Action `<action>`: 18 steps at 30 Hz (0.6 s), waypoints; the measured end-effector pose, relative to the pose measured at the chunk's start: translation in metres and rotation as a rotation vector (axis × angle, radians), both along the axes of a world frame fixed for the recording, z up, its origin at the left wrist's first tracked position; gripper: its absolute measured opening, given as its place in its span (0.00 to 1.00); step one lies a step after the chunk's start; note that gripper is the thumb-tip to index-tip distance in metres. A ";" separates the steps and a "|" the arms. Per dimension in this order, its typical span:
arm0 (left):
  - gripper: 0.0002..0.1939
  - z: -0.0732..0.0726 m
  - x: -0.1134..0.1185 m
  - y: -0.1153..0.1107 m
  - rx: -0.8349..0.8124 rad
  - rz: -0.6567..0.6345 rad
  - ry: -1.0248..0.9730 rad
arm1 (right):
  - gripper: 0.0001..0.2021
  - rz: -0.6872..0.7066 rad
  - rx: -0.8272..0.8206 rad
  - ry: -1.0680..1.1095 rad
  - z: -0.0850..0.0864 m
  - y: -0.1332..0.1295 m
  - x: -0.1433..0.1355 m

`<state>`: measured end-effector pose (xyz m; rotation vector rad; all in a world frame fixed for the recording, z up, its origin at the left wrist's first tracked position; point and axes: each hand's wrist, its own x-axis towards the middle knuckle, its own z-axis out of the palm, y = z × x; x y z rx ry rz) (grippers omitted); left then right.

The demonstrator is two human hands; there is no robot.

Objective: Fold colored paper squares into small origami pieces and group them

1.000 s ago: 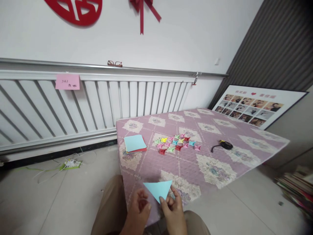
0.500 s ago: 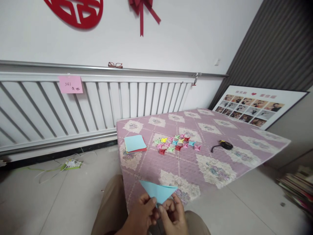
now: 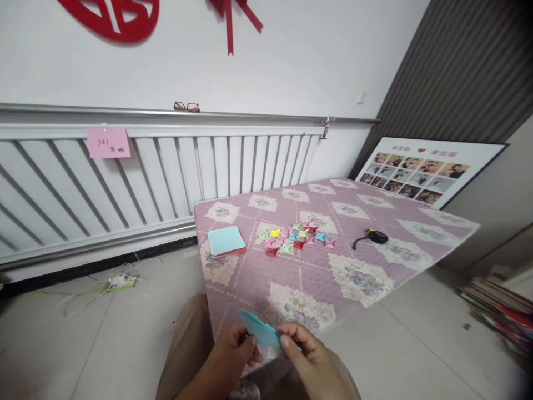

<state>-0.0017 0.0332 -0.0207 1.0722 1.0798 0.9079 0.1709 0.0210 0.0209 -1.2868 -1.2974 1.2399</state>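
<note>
A folded sheet of light blue paper [image 3: 259, 329] is held above the near edge of the cloth-covered table, close to my lap. My left hand [image 3: 239, 347] pinches its lower left side between thumb and fingers. At its right end, my right hand [image 3: 306, 347] grips the paper between thumb and index finger. Part of the paper's right end is hidden behind the right fingers. Beyond the hands lies a group of small folded paper stars [image 3: 293, 237] in pink, red, green, yellow and blue.
Left of the stars is a stack of coloured square paper [image 3: 227, 241], blue on top. A black coiled cord [image 3: 377, 237] lies to the right on the purple floral tablecloth [image 3: 258, 278]. Behind stands a white radiator [image 3: 233, 161]; a photo board [image 3: 433, 172] leans at the far right.
The blue paper has gone from a wide triangle facing me to a narrower, tilted shape. My right hand has shifted right, to the paper's right end, and the hands are farther apart.
</note>
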 end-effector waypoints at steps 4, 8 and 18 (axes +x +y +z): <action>0.13 0.007 -0.002 -0.001 -0.042 -0.018 -0.208 | 0.15 0.082 -0.018 0.048 0.001 -0.004 -0.003; 0.17 0.020 -0.004 -0.005 -0.161 -0.038 -0.485 | 0.14 0.184 -0.077 0.149 0.005 -0.007 -0.004; 0.16 0.019 -0.002 -0.008 -0.269 -0.186 -0.518 | 0.17 0.269 -0.249 0.636 0.010 -0.014 -0.018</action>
